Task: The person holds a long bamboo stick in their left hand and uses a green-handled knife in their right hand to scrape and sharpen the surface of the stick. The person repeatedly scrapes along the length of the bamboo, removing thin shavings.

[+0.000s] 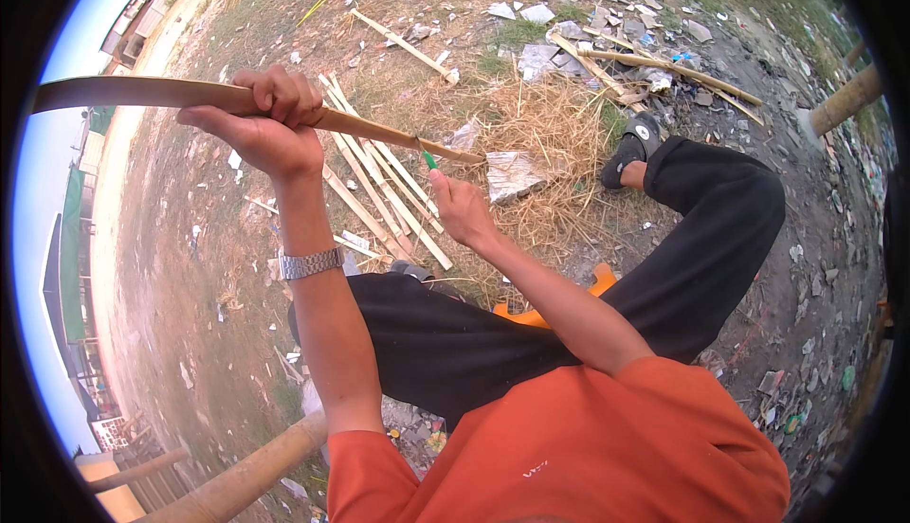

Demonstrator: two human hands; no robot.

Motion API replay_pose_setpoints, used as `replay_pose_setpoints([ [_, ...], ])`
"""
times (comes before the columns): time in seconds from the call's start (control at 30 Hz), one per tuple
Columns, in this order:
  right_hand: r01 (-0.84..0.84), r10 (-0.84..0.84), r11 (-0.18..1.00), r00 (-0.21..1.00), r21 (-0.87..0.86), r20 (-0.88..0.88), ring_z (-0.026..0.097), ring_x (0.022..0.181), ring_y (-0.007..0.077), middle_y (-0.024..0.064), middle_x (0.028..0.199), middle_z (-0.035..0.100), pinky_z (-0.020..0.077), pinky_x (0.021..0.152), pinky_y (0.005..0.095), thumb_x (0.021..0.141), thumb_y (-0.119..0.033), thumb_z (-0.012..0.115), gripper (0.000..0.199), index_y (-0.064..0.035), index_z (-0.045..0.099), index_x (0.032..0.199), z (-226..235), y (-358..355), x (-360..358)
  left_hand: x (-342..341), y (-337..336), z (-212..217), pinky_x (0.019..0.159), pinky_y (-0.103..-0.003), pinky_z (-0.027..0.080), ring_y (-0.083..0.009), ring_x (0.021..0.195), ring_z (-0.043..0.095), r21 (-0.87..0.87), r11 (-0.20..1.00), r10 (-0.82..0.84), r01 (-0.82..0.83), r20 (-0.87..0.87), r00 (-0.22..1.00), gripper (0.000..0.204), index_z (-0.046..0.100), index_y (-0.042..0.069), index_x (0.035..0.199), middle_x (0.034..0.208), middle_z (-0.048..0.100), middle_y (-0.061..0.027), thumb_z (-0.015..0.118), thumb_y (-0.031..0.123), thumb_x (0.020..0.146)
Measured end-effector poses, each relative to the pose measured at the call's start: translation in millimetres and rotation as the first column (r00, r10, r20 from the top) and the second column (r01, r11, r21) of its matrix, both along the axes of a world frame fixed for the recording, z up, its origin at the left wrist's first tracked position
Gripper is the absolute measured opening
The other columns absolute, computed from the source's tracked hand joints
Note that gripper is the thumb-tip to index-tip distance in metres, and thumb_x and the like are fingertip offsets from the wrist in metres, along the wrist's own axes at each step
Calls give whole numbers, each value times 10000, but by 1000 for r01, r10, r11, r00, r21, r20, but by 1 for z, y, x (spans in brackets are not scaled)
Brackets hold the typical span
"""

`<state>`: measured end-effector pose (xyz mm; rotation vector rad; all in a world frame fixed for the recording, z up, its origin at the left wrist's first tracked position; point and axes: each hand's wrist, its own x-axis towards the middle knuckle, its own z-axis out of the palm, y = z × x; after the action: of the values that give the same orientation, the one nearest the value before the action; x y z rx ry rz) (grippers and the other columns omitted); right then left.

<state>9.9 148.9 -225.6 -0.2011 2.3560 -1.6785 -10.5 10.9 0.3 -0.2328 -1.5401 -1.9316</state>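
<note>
Strip (365,129) up across front, R end nr straw (555,116). L hand (261,125) grip: fingers curled over it, thumb extended. R hand (462,208) grip: closed on knife (429,160), blade at strip. Prob. light, springy, poss. splintery; hold by flats, clear of blade.

Bare, patchily grassed ground (190,333) is strewn with small litter. Pale split strips (363,212) are spread roughly side by side. Loose straw (564,130) is heaped around a flat grey slab (512,175); beyond, broken tiles (538,63) and longer bamboo pieces (673,69) are scattered.
</note>
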Motion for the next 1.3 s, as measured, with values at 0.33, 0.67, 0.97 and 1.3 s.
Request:
replay_pose_setpoints([
  [0.33, -46, 47, 999, 995, -13, 93, 596, 711, 484, 331, 703, 586, 458, 723, 524, 966, -479, 309, 687, 86, 613, 719, -13, -8, -10, -1, -11, 0, 413, -253, 168, -94, 410, 175, 102, 990, 100, -101, 12, 995, 724, 230, 152, 627, 489, 193, 34, 161, 860, 759],
  [0.67, -5, -17, 986, 992, 165, 127, 599, 806, 496, 350, 788, 601, 467, 771, 534, 959, -470, 329, 662, 84, 639, 772, -30, 0, -11, 1, -5, 1, 389, -246, 169, -90, 408, 181, 96, 978, 185, -187, 27, 982, 717, 239, 156, 630, 483, 218, 33, 156, 854, 767],
  [0.97, 10, -36, 979, 992, 204, 122, 600, 847, 481, 330, 837, 616, 458, 785, 542, 954, -509, 311, 671, 59, 649, 837, -59, 2, -23, -2, -3, 2, 403, -247, 169, -90, 420, 192, 75, 987, 137, -140, 38, 990, 721, 234, 154, 626, 500, 208, 33, 151, 857, 764],
  [1.3, 56, -58, 959, 998, 278, 0, 577, 803, 476, 300, 766, 600, 436, 765, 539, 943, -538, 323, 660, 32, 609, 775, -79, -8, -34, -4, -5, 0, 411, -248, 160, -93, 420, 186, 95, 973, 207, -210, 39, 978, 723, 236, 155, 618, 494, 194, 36, 163, 861, 754],
])
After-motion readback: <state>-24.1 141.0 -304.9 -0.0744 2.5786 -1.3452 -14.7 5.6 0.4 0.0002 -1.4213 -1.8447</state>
